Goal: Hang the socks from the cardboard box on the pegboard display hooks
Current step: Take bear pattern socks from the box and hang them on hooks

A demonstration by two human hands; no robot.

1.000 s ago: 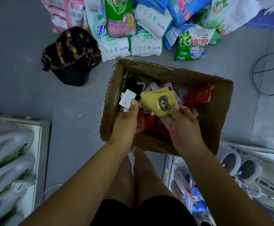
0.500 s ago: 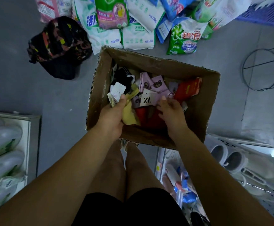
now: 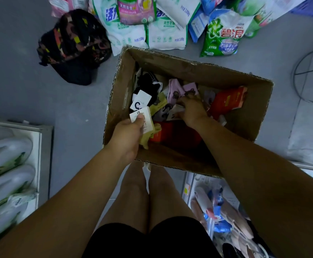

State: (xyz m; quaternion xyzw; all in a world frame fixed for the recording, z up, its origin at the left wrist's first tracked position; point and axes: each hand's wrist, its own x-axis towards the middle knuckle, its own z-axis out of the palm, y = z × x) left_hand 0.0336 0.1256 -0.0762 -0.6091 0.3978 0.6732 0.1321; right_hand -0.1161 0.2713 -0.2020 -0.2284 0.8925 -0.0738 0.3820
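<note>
- The grey smooth floor (image 3: 21,90) filled most of the view, and the person stood on it with bare legs, looking down.
- An open brown cardboard box (image 3: 189,67) stood on the floor just before the feet.
- Many plastic bags of washing powder, white, green, blue and pink (image 3: 167,34), lay in a heap beyond the far wall of the box.
- A white metal shelf with pale bottles (image 3: 45,146) stood at the left edge.
- A dark backpack with coloured patches (image 3: 73,45) lay left of the box, touching the bags.
- A thin wire ring (image 3: 301,71) lay at the right.
- The mixed socks in pink, black, red and grey (image 3: 174,88) lay loose inside the box.
- The left hand (image 3: 127,135) was clenched around a yellow pair of socks with white paper labels (image 3: 148,135), at the near left corner of the box.
- The right hand (image 3: 193,110) reached into the pile with bent fingers; I cannot tell whether it grasped anything.
</note>
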